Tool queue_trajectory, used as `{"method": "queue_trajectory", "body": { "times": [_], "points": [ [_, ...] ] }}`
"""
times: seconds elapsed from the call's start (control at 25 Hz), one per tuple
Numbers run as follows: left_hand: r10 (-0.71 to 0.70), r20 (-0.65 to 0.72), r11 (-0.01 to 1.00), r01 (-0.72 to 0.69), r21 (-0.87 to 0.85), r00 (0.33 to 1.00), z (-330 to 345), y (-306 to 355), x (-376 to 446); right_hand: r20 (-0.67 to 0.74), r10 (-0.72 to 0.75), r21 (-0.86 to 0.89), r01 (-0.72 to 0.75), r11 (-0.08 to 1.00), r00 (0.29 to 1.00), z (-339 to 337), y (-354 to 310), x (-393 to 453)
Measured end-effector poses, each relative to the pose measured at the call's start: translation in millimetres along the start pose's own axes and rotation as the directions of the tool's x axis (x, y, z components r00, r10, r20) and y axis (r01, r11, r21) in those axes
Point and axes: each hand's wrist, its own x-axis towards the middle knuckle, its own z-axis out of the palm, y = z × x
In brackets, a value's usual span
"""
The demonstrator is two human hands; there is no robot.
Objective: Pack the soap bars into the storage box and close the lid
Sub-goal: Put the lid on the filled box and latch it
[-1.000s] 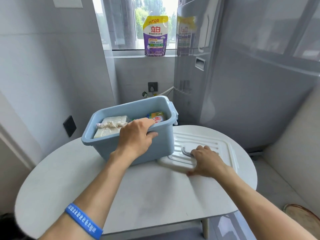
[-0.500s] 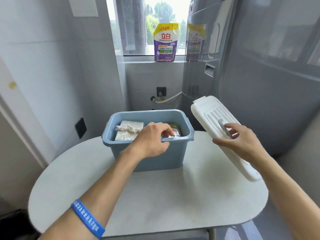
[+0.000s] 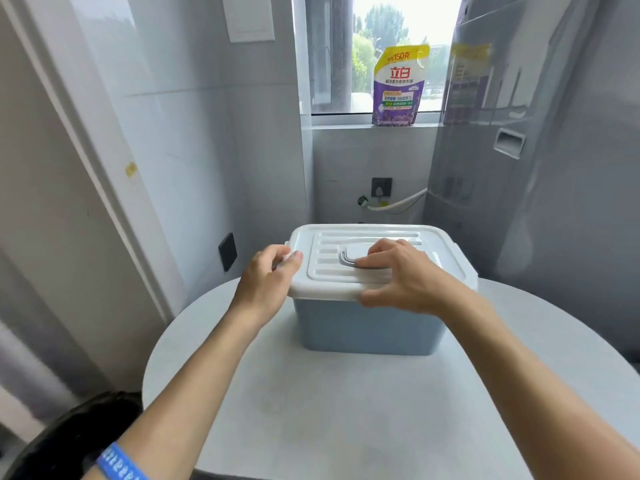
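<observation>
The blue storage box (image 3: 367, 329) stands on the round white table (image 3: 346, 410), and the white ribbed lid (image 3: 346, 282) now lies on top of it, hiding the soap bars inside. My right hand (image 3: 401, 278) rests on the lid with its fingers at the grey lid handle (image 3: 348, 259), gripping it. My left hand (image 3: 266, 278) holds the lid's left edge, thumb on top and fingers curled around the side clip.
A purple and yellow detergent pouch (image 3: 398, 86) stands on the window sill behind. A tall grey appliance (image 3: 536, 168) fills the right side. A white hose and wall socket (image 3: 381, 187) are behind the box. A dark object (image 3: 69, 441) sits at the lower left.
My right hand carried the lid from the right, in the air, onto the box. My left hand moved from the box's front rim to the lid's left edge. The view moved closer.
</observation>
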Motion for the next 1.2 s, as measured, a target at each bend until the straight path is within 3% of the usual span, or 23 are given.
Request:
{"method": "queue_trajectory", "body": {
  "times": [0.08, 0.16, 0.24, 0.32, 0.36, 0.4, 0.44, 0.48, 0.52, 0.56, 0.68, 0.84, 1.04, 1.2],
  "points": [
    [0.035, 0.035, 0.996, -0.037, 0.079, 0.999, -2.7, -9.5, 8.1, 0.060, -0.003, 0.039, 0.001, 0.999, 0.998, -0.2, 9.0, 3.0],
    [0.042, 0.015, 0.999, -0.042, -0.008, 0.999, -3.7, -16.1, 13.1, 0.144, -0.005, 0.196, -0.024, 0.980, 0.990, -5.2, 20.0, 0.1],
    [-0.022, -0.031, 0.985, 0.016, -0.171, 0.999, -1.8, -17.7, 13.3, -0.007, 0.093, 0.201, -0.090, 0.976, 0.996, -8.6, 33.9, -4.6],
    [-0.165, -0.033, 0.936, 0.146, -0.321, 0.986, 2.4, -18.2, 13.5, -0.216, 0.343, 0.022, -0.347, 0.938, 0.914, -9.9, 49.3, -13.8],
    [-0.262, 0.007, 0.901, 0.248, -0.355, 0.965, 4.3, -19.3, 12.5, -0.210, 0.526, 0.113, -0.514, 0.851, 0.824, -11.8, 57.4, -20.4],
    [-0.364, 0.075, 0.857, 0.366, -0.364, 0.928, 5.8, -21.5, 10.9, -0.119, 0.687, 0.323, -0.627, 0.709, 0.717, -14.3, 65.3, -26.0],
    [-0.448, 0.156, 0.802, 0.473, -0.365, 0.880, 7.2, -23.3, 9.2, 0.046, 0.786, 0.536, -0.679, 0.501, 0.617, -16.3, 73.2, -30.6],
    [-0.495, 0.230, 0.752, 0.546, -0.369, 0.838, 9.0, -25.1, 7.7, 0.264, 0.785, 0.659, -0.699, 0.277, 0.560, -17.8, 76.4, -36.2],
    [-0.509, 0.277, 0.721, 0.580, -0.380, 0.815, 11.3, -27.0, 6.5, 0.398, 0.733, 0.691, -0.706, 0.156, 0.551, -18.8, 77.0, -41.6],
    [-0.509, 0.293, 0.703, 0.587, -0.401, 0.809, 13.6, -28.9, 6.0, 0.420, 0.717, 0.697, -0.704, 0.137, 0.556, -18.5, 77.9, -44.2],
    [-0.477, 0.252, 0.686, 0.536, -0.492, 0.842, 19.6, -28.5, 4.3, 0.275, 0.771, 0.752, -0.628, 0.199, 0.574, -15.9, 79.0, -41.2],
    [-0.478, 0.200, 0.674, 0.504, -0.540, 0.855, 21.1, -26.1, 2.9, -0.214, 0.796, 0.806, -0.358, 0.472, 0.566, -6.9, 81.1, -33.1],
    [-0.499, 0.063, 0.655, 0.424, -0.625, 0.864, 24.5, -22.5, 0.4, -0.317, 0.725, 0.728, -0.332, 0.599, 0.612, -4.5, 83.6, -31.8],
    [-0.458, -0.088, 0.677, 0.283, -0.679, 0.884, 27.0, -17.9, 2.4, -0.315, 0.710, 0.720, -0.328, 0.611, 0.630, -4.4, 84.9, -31.1]
  ]
}}
